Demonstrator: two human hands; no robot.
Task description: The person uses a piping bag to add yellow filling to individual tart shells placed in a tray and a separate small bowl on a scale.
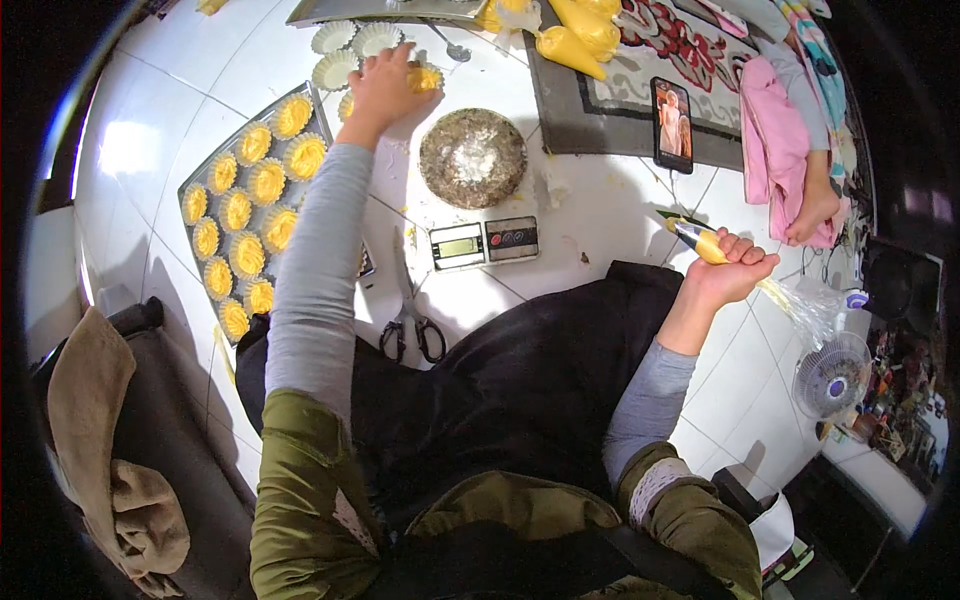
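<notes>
My left hand (386,90) reaches over fluted cups at the top. Its thumb and forefinger lie beside a cup filled with yellow piped mixture (426,78); whether they grip it is hidden. Pale unfilled cups (335,70) stand next to the fingers. On the right, my right hand (726,266) is closed around a clear piping bag (709,244) with yellow filling, its tip pointing up and left. Between the hands sits a digital kitchen scale (485,241) with a round speckled platform (472,157), whitish in the middle.
A metal tray (319,112) holds several filled cups at left. Scissors (411,330) lie by my lap. Filled piping bags (577,45) and a lit phone (673,126) rest by a patterned rug (570,135). Another person's foot (814,199) and a fan (832,375) are at right.
</notes>
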